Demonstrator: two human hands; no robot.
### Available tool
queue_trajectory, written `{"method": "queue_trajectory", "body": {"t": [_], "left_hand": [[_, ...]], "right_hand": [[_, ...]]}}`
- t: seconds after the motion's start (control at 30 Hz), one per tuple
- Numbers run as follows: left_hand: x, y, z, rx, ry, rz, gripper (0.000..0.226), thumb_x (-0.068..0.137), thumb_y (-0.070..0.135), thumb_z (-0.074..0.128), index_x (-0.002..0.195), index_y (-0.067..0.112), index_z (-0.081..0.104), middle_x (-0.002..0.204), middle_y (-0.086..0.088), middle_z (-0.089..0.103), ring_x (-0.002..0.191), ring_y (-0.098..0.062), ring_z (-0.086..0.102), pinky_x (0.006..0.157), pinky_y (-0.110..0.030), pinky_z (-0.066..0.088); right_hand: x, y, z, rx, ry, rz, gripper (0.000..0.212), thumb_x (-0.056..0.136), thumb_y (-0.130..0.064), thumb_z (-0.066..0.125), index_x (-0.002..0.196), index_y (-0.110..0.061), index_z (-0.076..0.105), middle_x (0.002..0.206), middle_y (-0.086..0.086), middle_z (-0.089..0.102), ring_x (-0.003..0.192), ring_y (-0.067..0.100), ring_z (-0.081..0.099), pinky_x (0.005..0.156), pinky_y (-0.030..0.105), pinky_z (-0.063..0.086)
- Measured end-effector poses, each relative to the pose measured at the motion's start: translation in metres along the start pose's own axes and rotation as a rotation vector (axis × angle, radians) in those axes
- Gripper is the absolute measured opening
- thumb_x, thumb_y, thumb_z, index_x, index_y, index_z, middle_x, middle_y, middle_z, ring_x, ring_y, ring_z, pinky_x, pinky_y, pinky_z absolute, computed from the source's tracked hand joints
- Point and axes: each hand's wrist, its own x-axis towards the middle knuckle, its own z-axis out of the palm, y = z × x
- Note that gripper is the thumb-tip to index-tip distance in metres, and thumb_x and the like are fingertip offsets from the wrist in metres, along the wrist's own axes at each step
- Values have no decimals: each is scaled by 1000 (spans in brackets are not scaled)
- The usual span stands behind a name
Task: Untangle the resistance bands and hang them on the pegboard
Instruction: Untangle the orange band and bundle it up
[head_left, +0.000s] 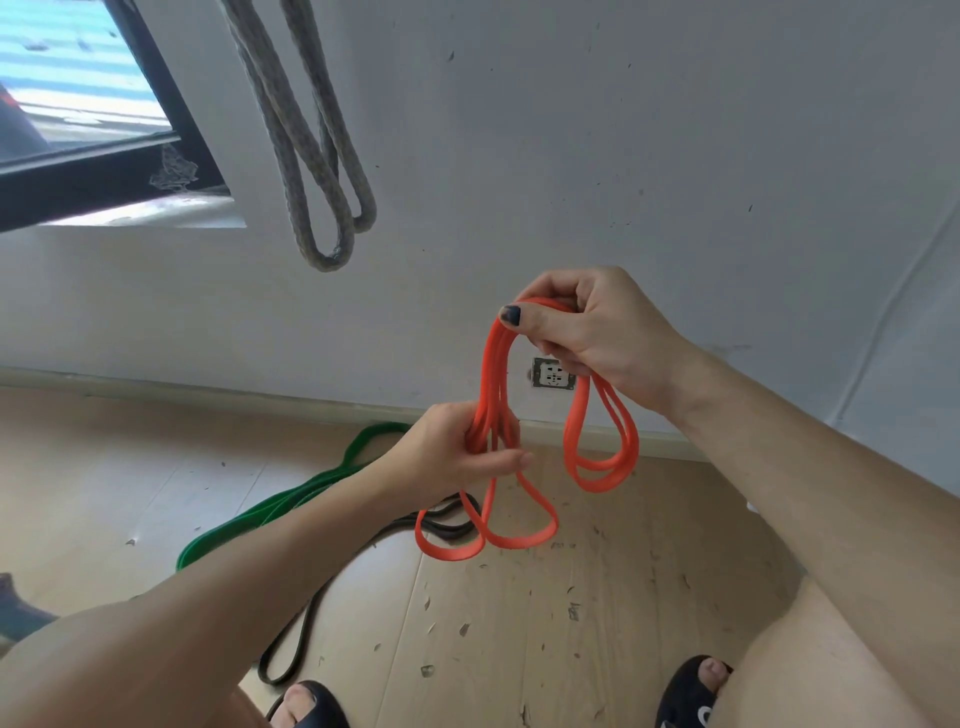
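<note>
Fingers (558, 304) of the right hand (592, 332), right of frame centre, curl round the top of the orange band (602, 470), pinching several gathered strands. Lower and to the left, the left hand (457, 452) grips a bundle of the same band's strands, thumb laid across them. Loops hang below both hands, two under the left and a doubled one under the right.

Doing this step well probably means keeping the upper grip firm while the lower fingers slide down the strands, letting each loop drop free without pulling the crossing tight; tugging hard would likely lock it.

On the floor (623, 597) in the lower left lie a green band (270, 512) and a dark band (306, 623), apparently crossing, not yet handled. At upper left a grey band (317, 171) hangs against the wall (675, 156); its support is out of view.
</note>
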Motion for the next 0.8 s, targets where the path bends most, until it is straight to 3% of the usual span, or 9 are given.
{"method": "queue_trajectory", "body": {"t": [0.13, 0.2, 0.33, 0.5, 0.63, 0.8], "left_hand": [[-1, 2, -1, 10, 50, -80, 23, 93, 24, 74, 86, 6, 62, 71, -14, 63, 63, -26, 62, 70, -47, 59], [-4, 3, -11, 32, 64, -109, 20, 94, 24, 72, 84, 10, 61, 70, -8, 64, 63, -22, 64, 72, -48, 60], [-7, 16, -50, 85, 99, -76, 19, 95, 22, 72, 80, 30, 63, 71, 12, 73, 67, -10, 71, 71, -33, 59], [0, 55, -98, 190, 128, 11, 5, 94, 28, 72, 90, 25, 74, 80, 13, 79, 76, -3, 73, 77, -25, 56], [6, 92, -132, 28, 142, 45, 9, 96, 18, 69, 95, 10, 72, 80, -6, 79, 79, -23, 78, 81, -39, 64], [15, 134, -180, -112, 194, 113, 22, 101, 16, 59, 103, -6, 60, 81, -14, 67, 79, -30, 77, 87, -56, 61]], "right_hand": [[-2, -2, -3, -14, 33, 4, 22, 96, -22, 72, 95, -1, 71, 57, -5, 54, 47, 12, 39, 44, 23, 34], [-2, -5, -10, -26, 53, 11, 19, 96, -21, 72, 94, -3, 71, 59, -3, 55, 46, 11, 40, 45, 22, 34], [-2, -22, -28, -86, 96, 42, 22, 95, -22, 72, 97, 0, 72, 62, 1, 54, 47, 9, 39, 45, 20, 33], [-1, -50, -47, -112, 155, 42, 19, 93, -23, 73, 95, -4, 74, 61, 0, 55, 49, 9, 40, 45, 21, 32], [2, -78, -57, -102, 219, -12, 25, 94, -25, 72, 98, 0, 73, 63, 1, 54, 50, 8, 41, 45, 20, 32], [16, -106, -61, -164, 240, -95, 21, 97, -27, 70, 94, -6, 74, 62, 2, 54, 49, 11, 39, 45, 20, 32]]}}
